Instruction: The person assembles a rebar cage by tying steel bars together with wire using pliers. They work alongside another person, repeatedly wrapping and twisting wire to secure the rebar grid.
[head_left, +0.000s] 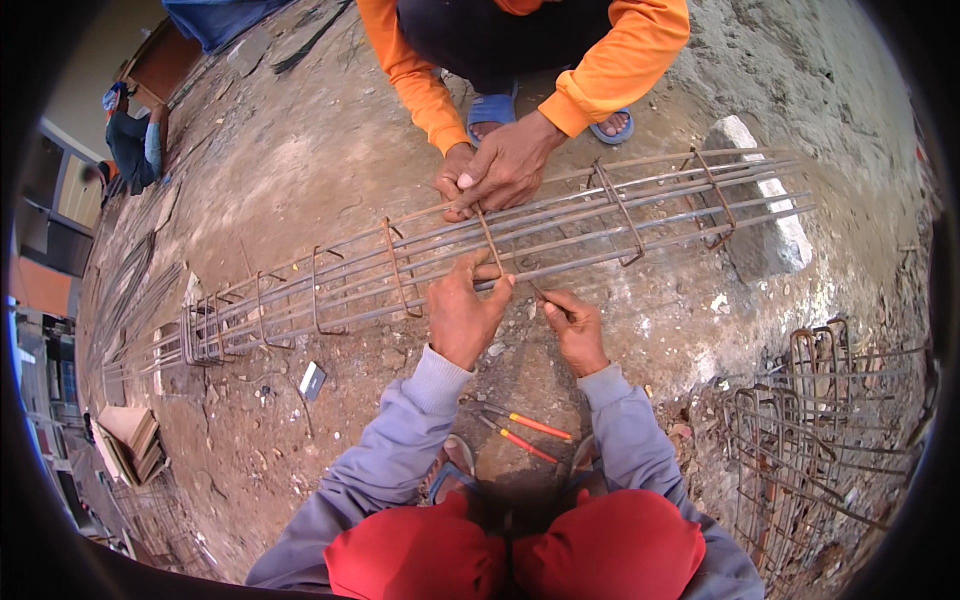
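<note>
While the left hand (462,315) pinches a stirrup (490,240) against the steel bars (580,263) just ahead, the right hand (582,335) pinches apparent wire (537,291), suggesting fastening, which calls for steady alignment.

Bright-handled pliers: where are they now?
In the head view, below and slightly right of centre, the pliers lie on the ground between the person's right hand and feet.

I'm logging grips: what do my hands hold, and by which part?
The left hand pinches the stirrup at its near corner; the right hand seems to hold a thin wire by its near end.
</note>
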